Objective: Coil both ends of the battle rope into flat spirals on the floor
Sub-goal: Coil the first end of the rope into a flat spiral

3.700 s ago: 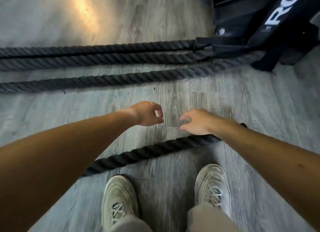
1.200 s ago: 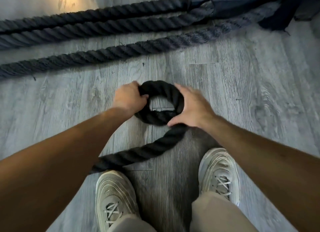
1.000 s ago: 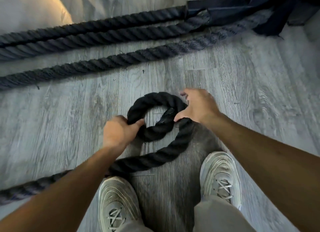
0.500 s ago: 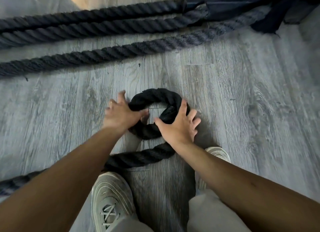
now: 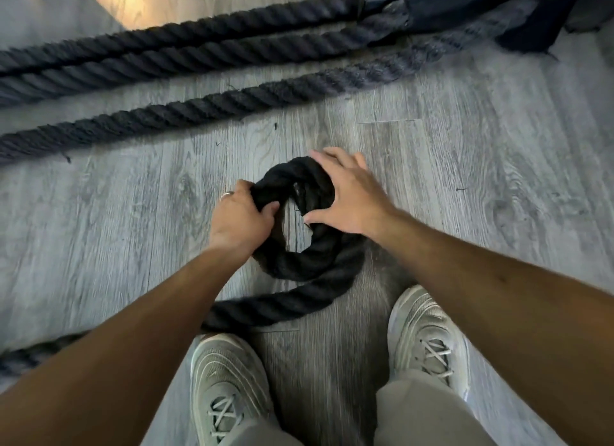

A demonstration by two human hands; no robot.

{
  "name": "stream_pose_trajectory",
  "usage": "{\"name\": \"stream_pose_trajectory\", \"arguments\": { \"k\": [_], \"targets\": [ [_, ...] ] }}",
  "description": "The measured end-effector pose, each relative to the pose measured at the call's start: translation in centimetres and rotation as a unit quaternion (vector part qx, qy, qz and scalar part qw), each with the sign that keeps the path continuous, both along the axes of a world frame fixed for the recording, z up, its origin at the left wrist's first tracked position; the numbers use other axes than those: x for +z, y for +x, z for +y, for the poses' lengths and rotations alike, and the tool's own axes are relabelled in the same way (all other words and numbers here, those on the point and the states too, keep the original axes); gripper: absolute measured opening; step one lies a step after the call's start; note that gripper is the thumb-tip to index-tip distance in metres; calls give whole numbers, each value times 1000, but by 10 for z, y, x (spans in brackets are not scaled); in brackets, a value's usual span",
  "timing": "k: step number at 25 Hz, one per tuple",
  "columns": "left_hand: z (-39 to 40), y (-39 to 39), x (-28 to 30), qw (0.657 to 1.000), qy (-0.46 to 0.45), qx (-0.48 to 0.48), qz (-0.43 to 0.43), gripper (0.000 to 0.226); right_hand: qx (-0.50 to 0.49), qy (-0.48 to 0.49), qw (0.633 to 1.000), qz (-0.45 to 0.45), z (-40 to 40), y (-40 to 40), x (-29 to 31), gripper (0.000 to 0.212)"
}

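Coiling first end: battle rope (image 5: 300, 262) forms one small ring on floor (image 5: 465, 179). Left hand (image 5: 241, 218) grips ring's left side; right hand (image 5: 350, 196) presses flat, fingers spread, on right side. Free length trails down-left toward left hand, nearer for feeding.

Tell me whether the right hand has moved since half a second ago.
Yes. The right hand went from the loop's near right side to its far right, away from the shoes, and now rests flat on the rope coil.
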State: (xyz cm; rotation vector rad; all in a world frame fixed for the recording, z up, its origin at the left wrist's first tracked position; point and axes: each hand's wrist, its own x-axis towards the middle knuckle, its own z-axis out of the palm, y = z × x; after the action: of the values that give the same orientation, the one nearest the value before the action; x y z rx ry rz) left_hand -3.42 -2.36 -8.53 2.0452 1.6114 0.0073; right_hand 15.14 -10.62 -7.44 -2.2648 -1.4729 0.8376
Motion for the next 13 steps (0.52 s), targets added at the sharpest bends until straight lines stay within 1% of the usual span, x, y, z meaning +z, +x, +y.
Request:
{"name": "stream_pose_trajectory", "arguments": {
  "k": [2, 3, 4, 5, 7, 8, 9, 10, 11, 12, 13],
  "targets": [
    [-16, -6, -3, 998, -29, 58, -25, 52, -123, -23, 991, -44, -19, -33, -7, 116],
    [-26, -6, -4, 997, -24, 64, -31, 50, -158, -37, 983, -79, -34, -52, -11, 116],
    [-35, -4, -5, 998, -8, 51, -29, 49, -175, -44, 978, -106, -49, -67, -15, 119],
    [-42, -2, -7, 999, 7, 32, -20, 48, -190, -48, 974, -114, -62, -74, -18, 124],
    [-43, 4, -9, 1000, 2, 8, 6, 50, -233, -50, 967, -92, -76, -70, -23, 127],
    [-39, 9, -8, 1000, -10, -1, 30, 54, -237, -44, 967, -82, -79, -65, -24, 125],
    [-34, 14, -7, 997, -9, -25, 67, 64, -229, -40, 970, -76, -79, -62, -25, 122],
    [-29, 19, -5, 991, 10, -75, 108, 80, -215, -34, 973, -73, -77, -60, -26, 120],
    [-22, 26, -2, 979, 36, -152, 129, 99, -198, -29, 977, -71, -74, -59, -26, 119],
    [-14, 31, 1, 958, 55, -249, 130, 115, -179, -23, 981, -64, -69, -59, -26, 120],
    [-4, 36, 2, 928, 61, -344, 127, 121, -162, -18, 985, -52, -63, -56, -25, 121]
  ]
}}
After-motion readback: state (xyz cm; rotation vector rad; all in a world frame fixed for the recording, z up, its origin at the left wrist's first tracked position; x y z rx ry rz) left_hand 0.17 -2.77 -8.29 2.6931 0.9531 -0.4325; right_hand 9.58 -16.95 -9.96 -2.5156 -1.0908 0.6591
